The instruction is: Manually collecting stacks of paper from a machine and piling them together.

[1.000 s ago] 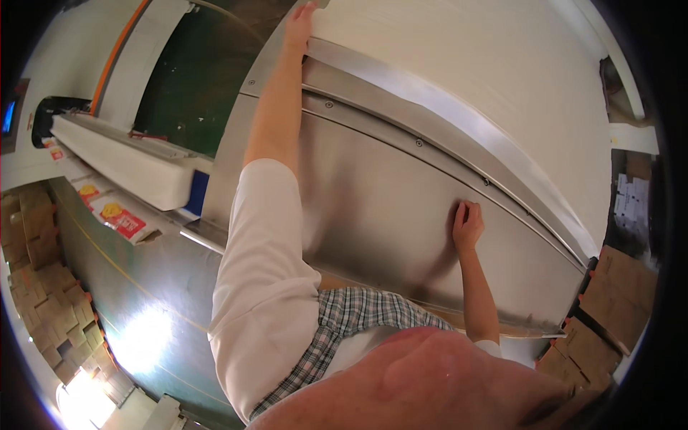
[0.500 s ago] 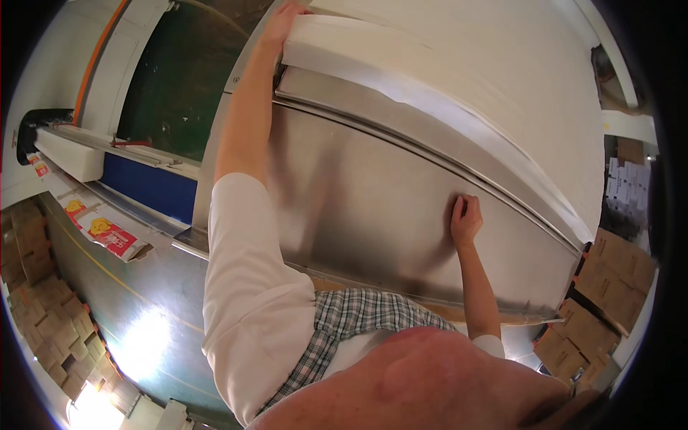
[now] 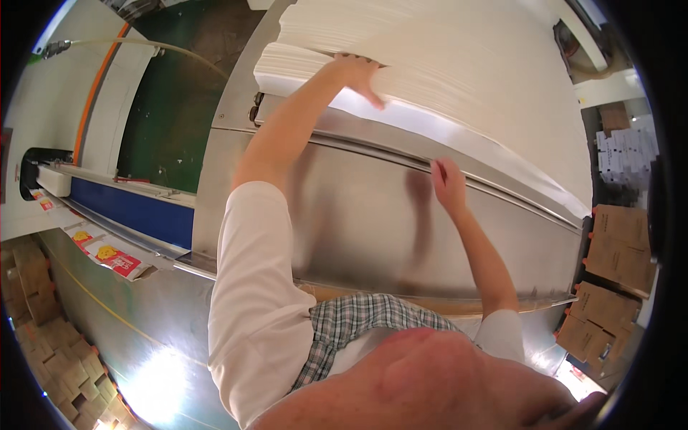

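A broad mass of white, thinly layered paper (image 3: 466,79), tissue-like, lies across the far side of a steel table. Its front strip stands apart from the layers behind at the left. My left hand (image 3: 355,75) grips this strip, fingertips sunk in the gap behind it and thumb spread toward its front edge. Closer to me, my right hand (image 3: 449,188) is loosely curled over the steel panel (image 3: 358,215), by the slot along its far edge. Nothing shows in its fingers.
At the left runs a conveyor with a blue belt (image 3: 132,211) and a white block (image 3: 54,180) on it. Flattened red-and-white packaging (image 3: 115,259) hangs along its near side. Brown cartons are stacked at the right (image 3: 620,247) and lower left (image 3: 57,351).
My left hand has moved right from the paper's left end onto its layers, where a gap now shows. My right hand has shifted slightly up and left. The white block has slid left along the conveyor.
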The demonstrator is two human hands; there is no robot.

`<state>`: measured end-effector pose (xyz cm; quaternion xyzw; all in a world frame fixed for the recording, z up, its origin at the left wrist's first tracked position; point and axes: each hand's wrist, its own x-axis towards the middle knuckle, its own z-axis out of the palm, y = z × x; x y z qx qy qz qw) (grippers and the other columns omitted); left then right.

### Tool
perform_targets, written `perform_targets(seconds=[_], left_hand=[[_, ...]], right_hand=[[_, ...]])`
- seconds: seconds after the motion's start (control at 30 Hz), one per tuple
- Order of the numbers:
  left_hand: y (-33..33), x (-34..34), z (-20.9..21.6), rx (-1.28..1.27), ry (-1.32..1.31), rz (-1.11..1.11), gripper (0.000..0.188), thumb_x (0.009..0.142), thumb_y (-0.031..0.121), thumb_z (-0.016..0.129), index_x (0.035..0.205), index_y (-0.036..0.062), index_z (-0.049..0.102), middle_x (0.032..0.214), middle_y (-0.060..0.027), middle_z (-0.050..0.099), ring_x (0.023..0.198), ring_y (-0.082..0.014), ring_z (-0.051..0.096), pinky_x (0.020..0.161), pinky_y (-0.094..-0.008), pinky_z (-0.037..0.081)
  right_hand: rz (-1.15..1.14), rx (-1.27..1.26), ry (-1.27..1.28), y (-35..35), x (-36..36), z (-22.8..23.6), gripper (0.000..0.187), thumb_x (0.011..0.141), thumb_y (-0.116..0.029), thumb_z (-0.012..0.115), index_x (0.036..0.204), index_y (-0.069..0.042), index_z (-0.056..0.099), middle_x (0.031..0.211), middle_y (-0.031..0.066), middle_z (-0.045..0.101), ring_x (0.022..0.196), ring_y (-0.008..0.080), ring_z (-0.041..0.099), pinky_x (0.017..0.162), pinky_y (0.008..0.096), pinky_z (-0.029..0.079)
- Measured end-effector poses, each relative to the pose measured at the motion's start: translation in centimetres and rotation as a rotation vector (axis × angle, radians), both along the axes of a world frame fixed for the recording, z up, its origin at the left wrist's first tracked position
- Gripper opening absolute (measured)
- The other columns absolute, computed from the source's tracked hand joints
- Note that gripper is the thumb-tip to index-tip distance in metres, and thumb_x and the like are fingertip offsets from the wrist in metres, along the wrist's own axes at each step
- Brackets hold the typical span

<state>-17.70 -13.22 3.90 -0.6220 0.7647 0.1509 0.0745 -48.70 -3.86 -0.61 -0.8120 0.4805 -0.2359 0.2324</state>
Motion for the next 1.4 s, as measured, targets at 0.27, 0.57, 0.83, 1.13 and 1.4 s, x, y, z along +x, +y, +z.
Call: perform_targets(seconds=[0.27, 0.57, 0.83, 1.13, 1.4], left_hand=[[3.3, -3.1, 0.5, -0.051, -0.032, 0.085, 0.086, 0.055, 0.043, 0.072, 0.129, 0.0183, 0.036, 0.126, -0.0118, 0.044, 0.119, -0.0319, 0.037, 0.095, -0.0597, 0.022], [0.0, -1.5, -3.3, 0.083, -0.157, 0.296, 0.109, 0.044, 0.035, 0.08, 0.136, 0.02, 0.024, 0.137, -0.0088, 0.033, 0.126, -0.034, 0.03, 0.096, -0.0645, 0.018], [-1.2, -6.2, -1.6, 0.286, -0.482, 0.525, 0.108, 0.044, 0.013, 0.08, 0.135, 0.0127, 0.02, 0.133, -0.0111, 0.037, 0.122, -0.0346, 0.034, 0.091, -0.0656, 0.029], [-0.1, -3.2, -3.0, 0.192, -0.37, 0.562, 0.1, 0.042, 0.004, 0.075, 0.129, 0.0124, 0.028, 0.128, -0.0166, 0.038, 0.124, -0.0307, 0.03, 0.102, -0.0467, 0.021], [3.2, 0.2, -4.6, -0.141, -0.343, 0.474, 0.088, 0.047, 0.01, 0.077, 0.125, 0.0138, 0.037, 0.129, -0.0132, 0.039, 0.124, -0.0295, 0.031, 0.102, -0.0474, 0.021]], right_hand=[[0.432, -0.292, -0.013, -10.1, 12.7, 2.5, 0.034, 0.081, -0.028, 0.055, 0.109, -0.006, 0.053, 0.107, 0.015, 0.054, 0.102, 0.0317, 0.049, 0.087, 0.0414, 0.038], [0.07, 0.173, 0.596, -20.3, -10.8, 3.3, 0.055, 0.085, -0.055, 0.037, 0.11, -0.009, 0.054, 0.108, 0.0126, 0.057, 0.104, 0.0296, 0.051, 0.089, 0.0452, 0.034], [0.031, 0.222, 0.86, -25.0, -41.8, 6.1, 0.086, 0.062, -0.057, 0.066, 0.131, -0.017, 0.035, 0.128, 0.0082, 0.044, 0.12, 0.0277, 0.038, 0.097, 0.0493, 0.027], [-0.244, 0.32, 1.307, -32.7, -66.2, 3.7, 0.108, 0.036, -0.005, 0.082, 0.13, -0.019, 0.03, 0.127, 0.01, 0.04, 0.118, 0.033, 0.038, 0.096, 0.0449, 0.036], [-0.341, -0.03, 0.837, -31.7, -72.9, 0.5, 0.073, 0.055, 0.0, 0.068, 0.121, -0.02, 0.042, 0.132, 0.0094, 0.034, 0.12, 0.0324, 0.034, 0.1, 0.0421, 0.029]])
